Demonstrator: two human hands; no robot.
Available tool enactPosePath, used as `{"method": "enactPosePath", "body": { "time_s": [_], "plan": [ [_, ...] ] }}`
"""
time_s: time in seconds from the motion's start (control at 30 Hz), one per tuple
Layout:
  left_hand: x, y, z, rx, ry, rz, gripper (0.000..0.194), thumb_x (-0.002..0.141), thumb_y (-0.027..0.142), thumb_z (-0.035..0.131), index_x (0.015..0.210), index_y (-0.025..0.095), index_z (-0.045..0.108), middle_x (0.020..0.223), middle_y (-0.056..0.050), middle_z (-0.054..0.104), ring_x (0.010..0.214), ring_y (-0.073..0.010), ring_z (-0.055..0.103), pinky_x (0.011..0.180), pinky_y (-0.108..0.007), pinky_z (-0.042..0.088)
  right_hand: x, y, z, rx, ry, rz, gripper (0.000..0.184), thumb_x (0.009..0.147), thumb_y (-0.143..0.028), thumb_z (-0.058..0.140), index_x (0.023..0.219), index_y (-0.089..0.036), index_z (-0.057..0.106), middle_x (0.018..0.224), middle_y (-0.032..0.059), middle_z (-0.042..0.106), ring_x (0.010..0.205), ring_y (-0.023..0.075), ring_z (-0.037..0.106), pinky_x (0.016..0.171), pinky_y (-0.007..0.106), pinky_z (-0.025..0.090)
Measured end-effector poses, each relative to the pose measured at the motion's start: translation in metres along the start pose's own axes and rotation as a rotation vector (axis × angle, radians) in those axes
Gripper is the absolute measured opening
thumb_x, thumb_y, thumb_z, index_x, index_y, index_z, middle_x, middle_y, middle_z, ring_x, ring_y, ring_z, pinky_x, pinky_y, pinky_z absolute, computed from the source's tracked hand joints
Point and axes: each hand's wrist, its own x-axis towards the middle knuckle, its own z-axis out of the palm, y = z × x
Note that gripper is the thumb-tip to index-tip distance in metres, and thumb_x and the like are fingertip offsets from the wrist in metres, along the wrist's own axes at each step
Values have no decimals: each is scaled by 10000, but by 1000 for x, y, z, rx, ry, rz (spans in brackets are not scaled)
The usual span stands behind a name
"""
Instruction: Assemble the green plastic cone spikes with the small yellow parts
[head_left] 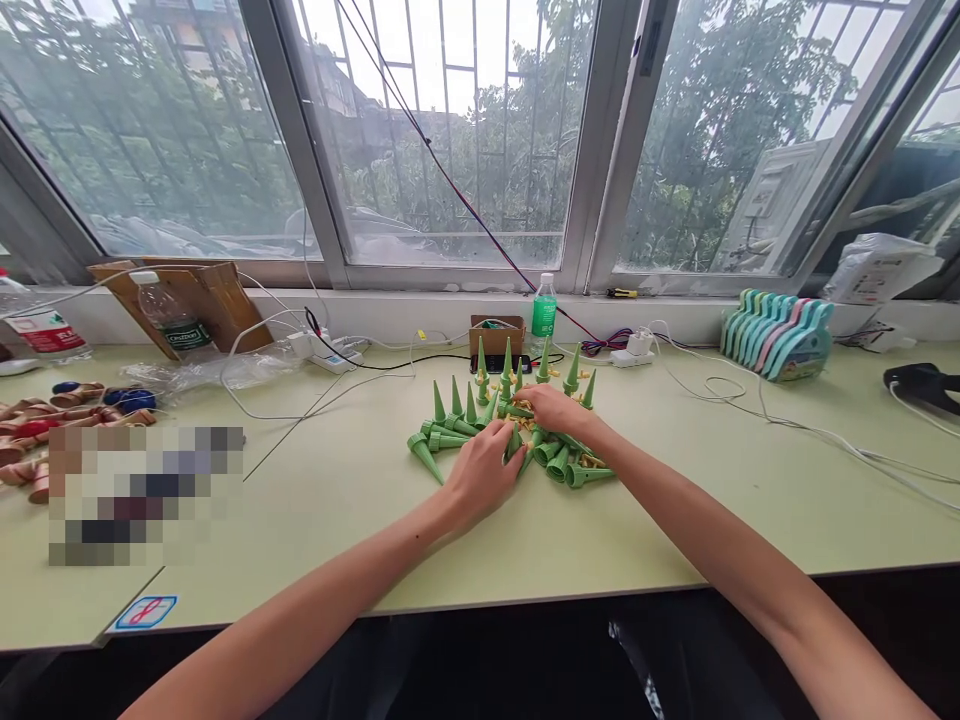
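My left hand [486,466] is closed around a green plastic spike [514,441], held with its tip up just over the table. My right hand [553,408] reaches past it into a heap of small yellow parts [517,424]. Its fingers point down and are bent together; what they hold, if anything, is too small to make out. Several green cone-shaped spikes lie loose on both sides, such as a spike [426,457] at the left and a hollow-ended spike [589,474] at the right. Behind the hands, several more stand point-up, including a tall spike [507,360], some with yellow pieces at their base.
Behind the spikes are a small cardboard box [496,328], a dark phone [499,364] and a green-labelled bottle [544,310]. A row of teal and pink plastic items [780,335] stands right. Wooden toys [30,430] lie left. White cables [795,425] cross the table [750,510].
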Motion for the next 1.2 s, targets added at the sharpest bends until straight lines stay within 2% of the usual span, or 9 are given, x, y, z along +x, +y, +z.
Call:
{"method": "enactPosePath", "body": {
  "time_s": [0.2,0.4,0.57,0.8,0.97,1.2],
  "plan": [
    [1,1,-2,-20,-11,-38,189,894,327,527,1021,206,599,1005,-89,652,931,-243,652,806,-344,483,10,6,7,-12,-43,-52,464,732,47,512,1134,-136,653,1162,116,656,1076,199,581,867,233,408],
    [0,3,-5,-21,13,-53,179,892,325,526,988,195,601,972,-85,648,858,-221,640,761,-327,476,5,-2,-6,-128,-138,7,329,727,25,526,958,-143,689,1069,112,670,991,192,599,763,220,406],
    [0,0,-3,-30,34,-84,182,889,330,520,954,185,608,927,-78,650,846,-219,630,754,-326,474,-6,-8,-17,-150,-163,64,258,714,25,536,832,-128,707,914,128,694,861,209,626,667,241,391],
    [2,-2,-3,-54,49,-111,166,878,317,531,926,180,609,914,-67,662,858,-217,631,785,-333,473,-16,-12,-25,-142,-196,166,204,774,-32,552,816,-137,722,872,128,704,727,191,629,592,241,383],
    [2,-2,-3,-48,47,-121,178,880,326,528,926,175,610,890,-75,656,831,-215,626,775,-335,473,-13,-14,-28,-122,-150,132,202,877,-138,514,871,-152,715,920,123,707,841,200,632,651,236,401],
    [2,-1,-4,-56,42,-122,191,886,333,520,941,178,616,912,-82,646,826,-213,620,762,-332,471,-3,-10,-20,-104,-178,89,99,811,-156,656,887,-156,719,914,109,706,843,200,635,648,232,400]
  ]
}}
